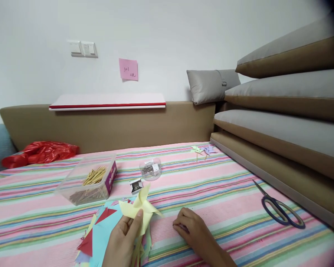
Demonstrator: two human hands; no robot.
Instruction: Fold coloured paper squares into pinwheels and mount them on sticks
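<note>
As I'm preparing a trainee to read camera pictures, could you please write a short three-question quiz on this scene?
1. Which hand holds the yellow pinwheel?
2. True or false: the scissors lie on the striped cloth, to the right of the right hand.
3. How many other pinwheels lie near the stacked cushions?

Key:
1. The left hand.
2. True.
3. Two: one pale green, one purple.

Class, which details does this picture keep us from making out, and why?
All in the head view:
Anything inside the right hand: hidden by its curled fingers.
Part of the yellow pinwheel: covered by the left hand.
Paper pile: cut off by the bottom edge.
Purple label print: too small.
</note>
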